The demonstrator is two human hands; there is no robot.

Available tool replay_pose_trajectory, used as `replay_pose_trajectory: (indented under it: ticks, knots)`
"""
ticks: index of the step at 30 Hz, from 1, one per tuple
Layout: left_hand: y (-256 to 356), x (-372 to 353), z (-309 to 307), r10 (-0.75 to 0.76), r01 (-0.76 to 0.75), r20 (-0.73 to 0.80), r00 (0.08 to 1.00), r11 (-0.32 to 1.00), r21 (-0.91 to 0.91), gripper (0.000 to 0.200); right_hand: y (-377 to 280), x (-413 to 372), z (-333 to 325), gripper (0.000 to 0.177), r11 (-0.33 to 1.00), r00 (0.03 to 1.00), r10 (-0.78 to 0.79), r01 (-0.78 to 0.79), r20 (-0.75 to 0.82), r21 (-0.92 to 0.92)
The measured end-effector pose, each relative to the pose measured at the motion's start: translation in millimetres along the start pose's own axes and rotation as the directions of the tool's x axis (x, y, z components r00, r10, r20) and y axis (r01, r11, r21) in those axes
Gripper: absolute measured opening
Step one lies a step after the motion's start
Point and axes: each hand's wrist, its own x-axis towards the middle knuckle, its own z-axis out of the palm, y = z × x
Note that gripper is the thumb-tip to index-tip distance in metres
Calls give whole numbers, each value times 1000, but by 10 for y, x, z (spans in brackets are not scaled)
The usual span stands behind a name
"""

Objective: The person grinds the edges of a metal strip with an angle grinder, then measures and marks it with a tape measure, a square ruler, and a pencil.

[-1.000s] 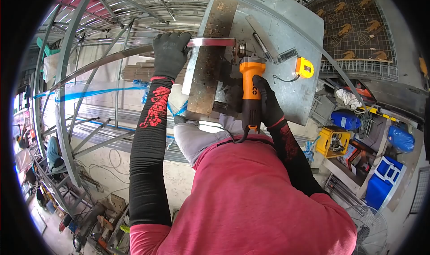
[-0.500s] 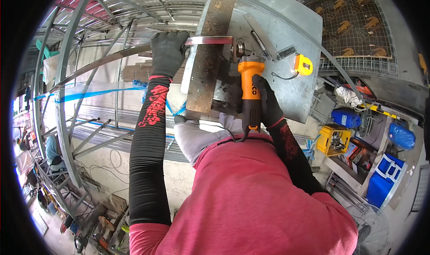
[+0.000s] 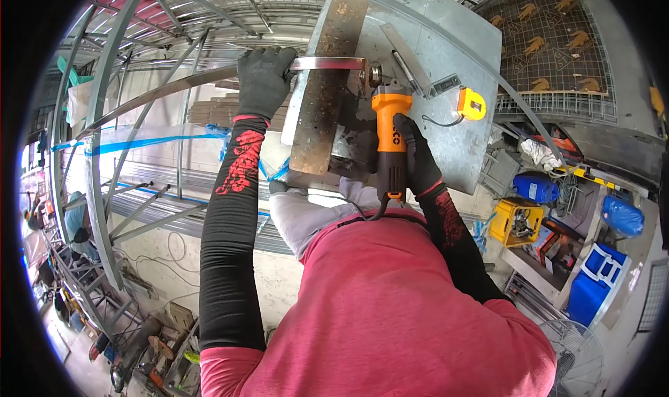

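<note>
My left hand (image 3: 265, 83), in a dark grey glove, is closed around a long metal bar (image 3: 326, 64) whose end lies over the metal table (image 3: 453, 142). In my right hand (image 3: 412, 154), also gloved, is an orange and black angle grinder (image 3: 391, 128). The grinder's disc (image 3: 371, 75) is at the right end of the bar; whether they touch is unclear. Beneath the bar lies a brown, worn steel plate (image 3: 323, 111). A yellow tape measure (image 3: 472, 104), a flat metal strip (image 3: 406, 55) and a marker (image 3: 402, 68) rest right of the grinder.
Metal framing (image 3: 104, 118) rises on the left, with blue plastic wrap (image 3: 150, 143) across it. At the right are a yellow crate (image 3: 516, 223), a blue box (image 3: 594, 283) and a fan (image 3: 573, 352). A person in a light blue top (image 3: 78, 219) is far left.
Both hands keep their hold and hardly move. The view has shifted slightly, and the person at the far left has changed posture.
</note>
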Motion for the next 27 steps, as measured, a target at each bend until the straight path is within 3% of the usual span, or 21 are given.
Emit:
replay_pose_trajectory:
  ticks: [5,7,14,17,19,20,21,22,26,27]
  knots:
    - [-1,-3,-2,-1,1,0,1000,1000,5,32,-14,35,21,45,995,996,87,-87,7,55]
    - [-5,-4,7,9,-9,-16,1000,1000,2,33,-110,64,105,49,978,994,42,-21,-96,209]
    - [-9,-10,15,0,1,-10,1000,999,34,34,-193,83,104,49,969,993,105,-88,-61,229]
    - [-15,-7,10,20,-19,-28,999,999,33,33,-249,63,96,48,930,989,143,-125,-26,345]
    - [-14,15,-13,11,-12,44,999,999,30,32,-167,27,12,42,969,988,154,-157,29,188]
    - [-7,32,-25,17,-19,44,999,999,33,32,-121,-4,-3,42,969,988,151,-154,26,193]
    - [-18,41,-16,17,-18,50,999,1000,18,31,-85,-39,0,44,983,991,-128,122,-33,-135]
    - [-40,45,-10,16,-16,57,998,1000,5,31,-51,-59,-4,46,818,917,-400,357,1,-451]
    - [-68,44,6,56,-56,27,998,998,12,30,-104,-120,-108,48,783,891,-451,370,-48,-500]
    - [-86,53,14,63,-63,25,998,998,-5,30,-139,-67,-176,44,736,882,-471,393,-1,-552]
